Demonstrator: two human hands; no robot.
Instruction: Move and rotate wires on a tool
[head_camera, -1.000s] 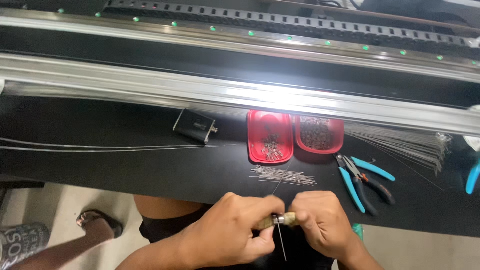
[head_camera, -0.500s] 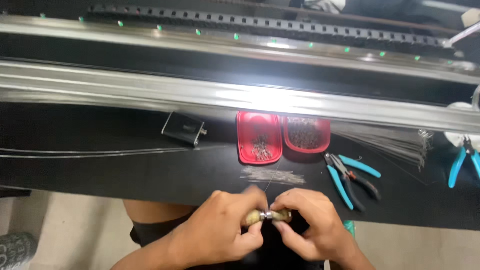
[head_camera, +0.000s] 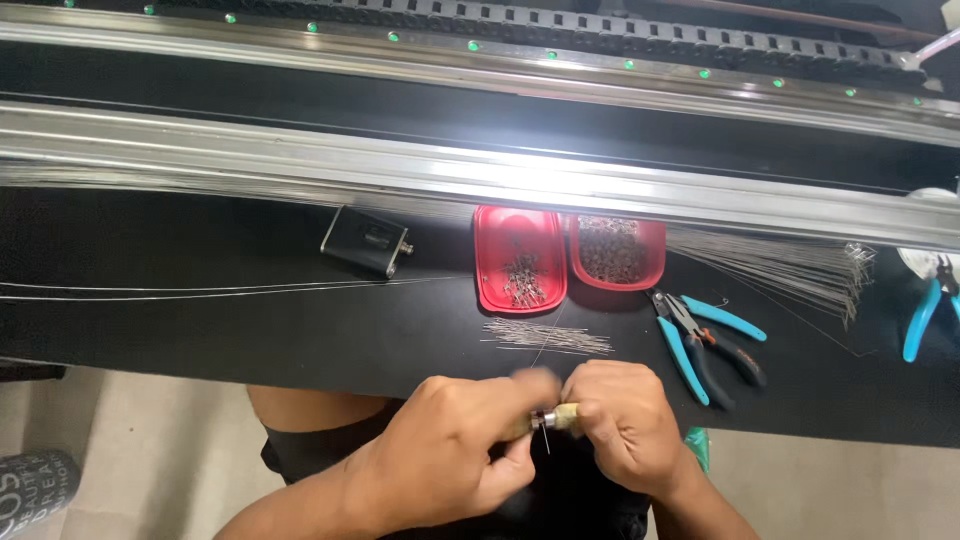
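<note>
Both hands are working close together at the near edge of the black bench top (head_camera: 200, 330), just over the person's lap. Left hand (head_camera: 450, 455) is curling loosely, thumb and forefinger pinching the metal tip of a small yellowish-handled tool (head_camera: 556, 418); fingertips are blurred. Right hand (head_camera: 620, 425) is closing around the handle end of the same tool, fingers folded tight. A thin needle-like wire is hanging down from the tool's tip; exact attachment cannot be told. Just beyond the hands a loose bundle of thin wires (head_camera: 548, 337) is lying flat. Behind it two red trays (head_camera: 520, 258) are sitting side by side, holding small metal parts. Blue-handled pliers (head_camera: 700, 338) are lying to the right, a small black box (head_camera: 366, 241) to the left, long wires (head_camera: 230, 288) stretching leftward.
</note>
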